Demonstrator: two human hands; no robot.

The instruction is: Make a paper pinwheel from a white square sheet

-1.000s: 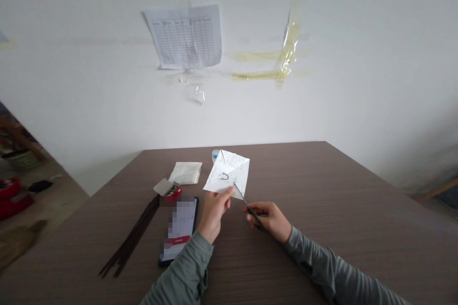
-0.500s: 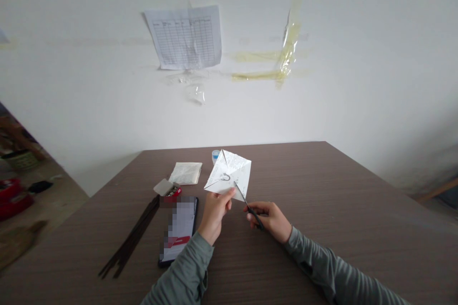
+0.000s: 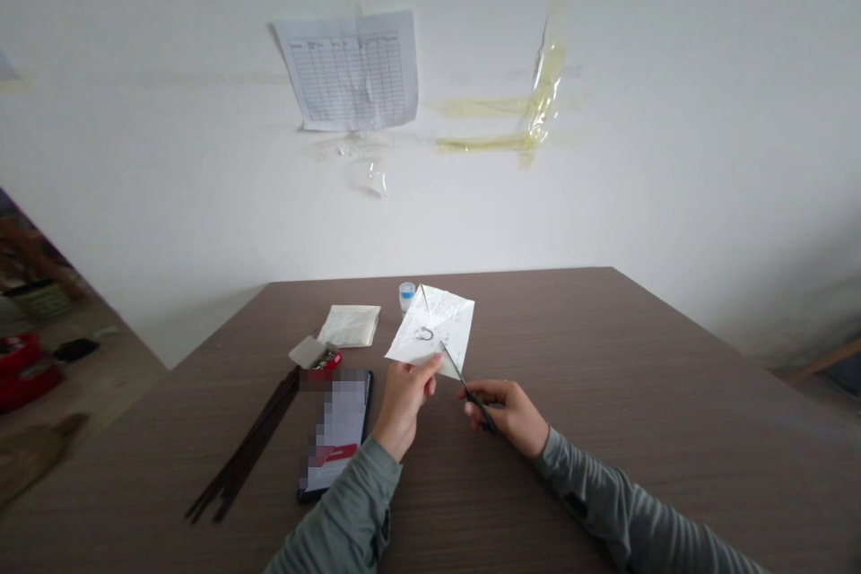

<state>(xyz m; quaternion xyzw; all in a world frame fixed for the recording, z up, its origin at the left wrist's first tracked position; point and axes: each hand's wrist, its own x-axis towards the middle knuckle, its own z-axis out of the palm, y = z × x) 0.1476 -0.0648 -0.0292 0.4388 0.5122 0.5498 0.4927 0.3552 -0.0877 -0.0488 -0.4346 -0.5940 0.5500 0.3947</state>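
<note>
above the desk (image 3: 625,377), short of its far edge, the left hand (image 3: 404,404) pinches a paper (image 3: 440,314) already folded and the right hand (image 3: 515,417) grips scissors (image 3: 480,405), blades over its near side, any cutting seemingly unfinished.

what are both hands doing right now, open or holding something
Left hand: closed, pinching the folded paper by its near edge.
Right hand: closed, holding the scissors by the handles.
</note>
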